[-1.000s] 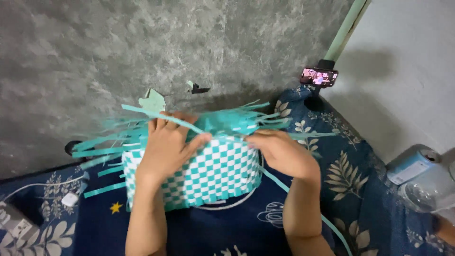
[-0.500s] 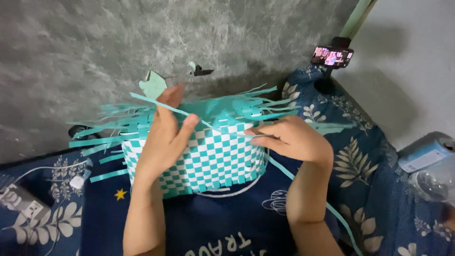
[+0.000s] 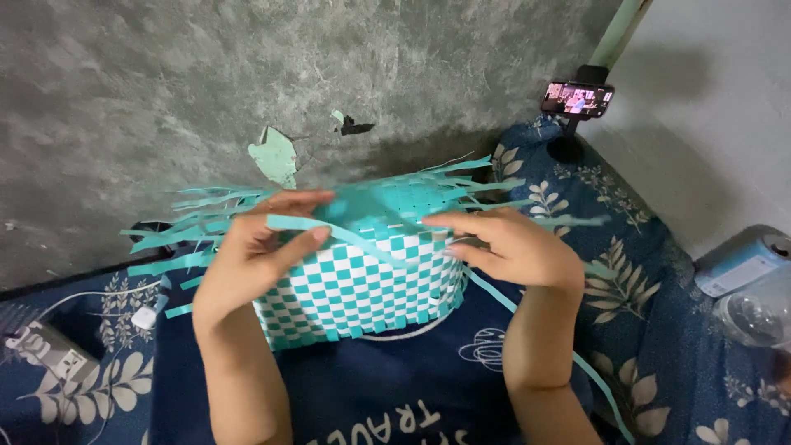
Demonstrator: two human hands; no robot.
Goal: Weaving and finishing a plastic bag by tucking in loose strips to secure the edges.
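One half-woven basket of teal and white plastic strips in a checked pattern (image 3: 362, 292) rests on the person's lap, against a dark blue shirt with white lettering (image 3: 387, 395), and everything else is placed from it. The left hand (image 3: 251, 259) sits on the basket's upper left edge, fingers curled and pinching one loose teal strip (image 3: 346, 235) that runs across the top; the right hand (image 3: 511, 247) lies on the upper right edge, fingers half bent and pressed to the weave, though whether it grips a strip I cannot tell. Many unwoven teal strip ends (image 3: 189, 218) fan out left and right of the rim. Right of the basket, well apart, lies one pale blue rounded package with a white rectangular label (image 3: 741, 268), and just beside it one clear plastic bottle (image 3: 754, 317). Above and right stands one phone on a black stand (image 3: 577, 99). Left of the basket lie one small white plug (image 3: 144, 317) and one grey charger block (image 3: 45, 350), on a blue leaf-printed cloth (image 3: 651, 330).
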